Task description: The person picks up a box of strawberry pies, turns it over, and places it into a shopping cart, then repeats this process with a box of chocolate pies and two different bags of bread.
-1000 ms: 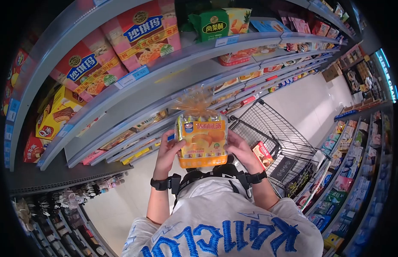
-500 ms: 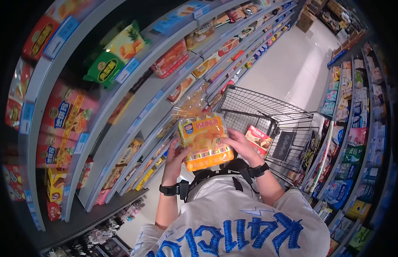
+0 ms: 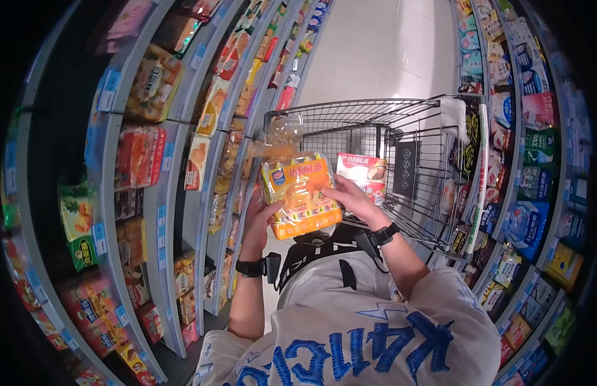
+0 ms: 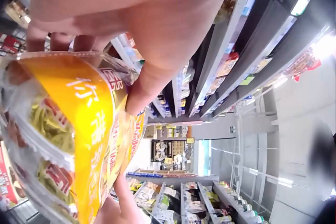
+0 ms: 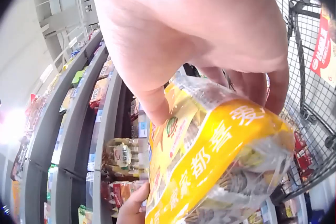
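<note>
Both hands hold a yellow-orange snack package (image 3: 303, 193) in front of the body, its gathered clear top pointing away. The left hand (image 3: 258, 215) grips its left side, thumb on the printed front; in the left wrist view the fingers of the left hand (image 4: 142, 29) wrap behind the package (image 4: 89, 129). On the right side, the right hand (image 3: 355, 201) has its thumb on the front. The right wrist view shows the right hand (image 5: 194, 29) with fingers curled over the far side of the package (image 5: 210, 155).
Just beyond the right hand stands a wire shopping cart (image 3: 417, 138) with a red and white box (image 3: 362, 172) in it. Stocked shelves (image 3: 173, 135) rise on the left, and more shelves (image 3: 526, 161) line the right. Pale floor (image 3: 375, 51) runs between them.
The view has turned toward the aisle, so the shelves have swung left and the cart stands nearer the middle. The package stays in both hands, now over the cart's near left corner.
</note>
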